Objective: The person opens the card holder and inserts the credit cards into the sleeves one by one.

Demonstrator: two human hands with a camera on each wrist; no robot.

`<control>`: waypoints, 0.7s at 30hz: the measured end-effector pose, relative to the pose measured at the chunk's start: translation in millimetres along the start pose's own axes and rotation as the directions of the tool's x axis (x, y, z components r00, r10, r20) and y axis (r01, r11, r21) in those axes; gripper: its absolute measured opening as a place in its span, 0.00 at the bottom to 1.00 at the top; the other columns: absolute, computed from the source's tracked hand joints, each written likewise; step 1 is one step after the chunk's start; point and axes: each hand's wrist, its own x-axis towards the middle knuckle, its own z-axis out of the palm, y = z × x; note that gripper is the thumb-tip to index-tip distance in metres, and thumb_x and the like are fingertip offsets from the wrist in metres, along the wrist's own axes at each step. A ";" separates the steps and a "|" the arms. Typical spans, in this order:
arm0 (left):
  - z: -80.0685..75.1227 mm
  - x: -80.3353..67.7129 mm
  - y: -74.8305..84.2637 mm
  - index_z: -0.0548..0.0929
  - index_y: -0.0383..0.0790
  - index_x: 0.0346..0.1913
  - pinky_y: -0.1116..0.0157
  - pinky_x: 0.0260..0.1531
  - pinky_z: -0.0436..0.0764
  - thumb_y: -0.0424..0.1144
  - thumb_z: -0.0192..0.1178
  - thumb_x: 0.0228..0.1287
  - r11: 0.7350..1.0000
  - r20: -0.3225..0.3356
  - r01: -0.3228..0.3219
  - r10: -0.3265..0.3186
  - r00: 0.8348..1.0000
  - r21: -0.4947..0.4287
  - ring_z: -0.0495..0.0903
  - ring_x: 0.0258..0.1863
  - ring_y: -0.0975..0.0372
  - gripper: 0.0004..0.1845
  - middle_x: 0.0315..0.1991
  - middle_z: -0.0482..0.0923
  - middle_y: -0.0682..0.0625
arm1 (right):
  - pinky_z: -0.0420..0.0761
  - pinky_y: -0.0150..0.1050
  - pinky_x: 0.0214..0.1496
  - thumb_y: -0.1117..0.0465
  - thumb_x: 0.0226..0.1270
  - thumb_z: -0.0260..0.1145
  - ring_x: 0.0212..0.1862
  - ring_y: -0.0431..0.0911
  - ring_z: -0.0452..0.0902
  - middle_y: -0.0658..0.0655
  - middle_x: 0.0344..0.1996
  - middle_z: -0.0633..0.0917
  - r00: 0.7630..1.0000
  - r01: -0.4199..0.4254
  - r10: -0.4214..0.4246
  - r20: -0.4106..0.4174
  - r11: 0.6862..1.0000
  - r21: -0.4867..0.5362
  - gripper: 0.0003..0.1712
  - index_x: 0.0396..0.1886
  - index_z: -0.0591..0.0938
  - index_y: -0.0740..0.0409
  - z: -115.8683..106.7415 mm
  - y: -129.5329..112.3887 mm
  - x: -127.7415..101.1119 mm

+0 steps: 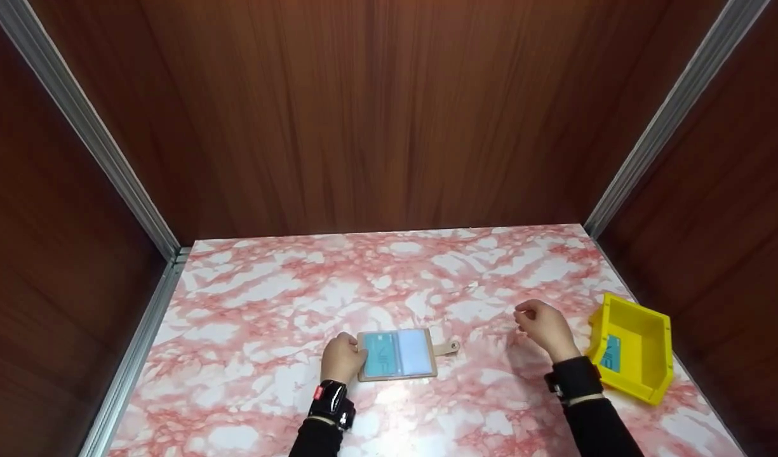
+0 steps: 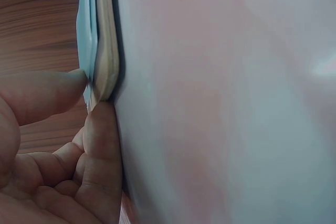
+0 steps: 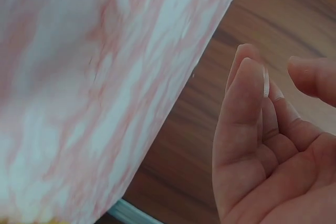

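Note:
A tan card holder [image 1: 435, 373] lies spread on the table, its strap and snap pointing right. Behind its left clear sleeve is a teal card [image 1: 379, 355] with VIP lettering; the right sleeve [image 1: 415, 352] looks pale and cardless. My left hand [image 1: 343, 359] pinches the holder's left edge. In the left wrist view, the thumb [image 2: 52, 93] lies on the teal side and the fingers sit against the tan cover. My right hand [image 1: 547, 331] hovers right of the strap, fingers loosely bent, thumb apart from them in the right wrist view, holding nothing.
A yellow bin [image 1: 636, 311] stands at the table's right side, close to my right wrist, with another teal card [image 1: 611, 353] inside. Brown wood-grain panels [image 1: 376, 114] and metal corner posts enclose the pink-and-white marbled table [image 1: 255, 317].

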 end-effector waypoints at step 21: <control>2.5 0.5 -3.1 0.81 0.31 0.33 0.55 0.33 0.78 0.32 0.69 0.47 1.000 -0.004 -0.008 0.008 1.000 -0.009 0.79 0.28 0.53 0.11 0.25 0.79 0.47 | 0.83 0.44 0.43 0.51 0.77 0.55 0.43 0.58 0.81 0.72 0.45 0.82 0.989 -0.145 0.146 -0.004 0.989 0.005 0.29 0.57 0.73 0.75 -77.5 37.3 -14.1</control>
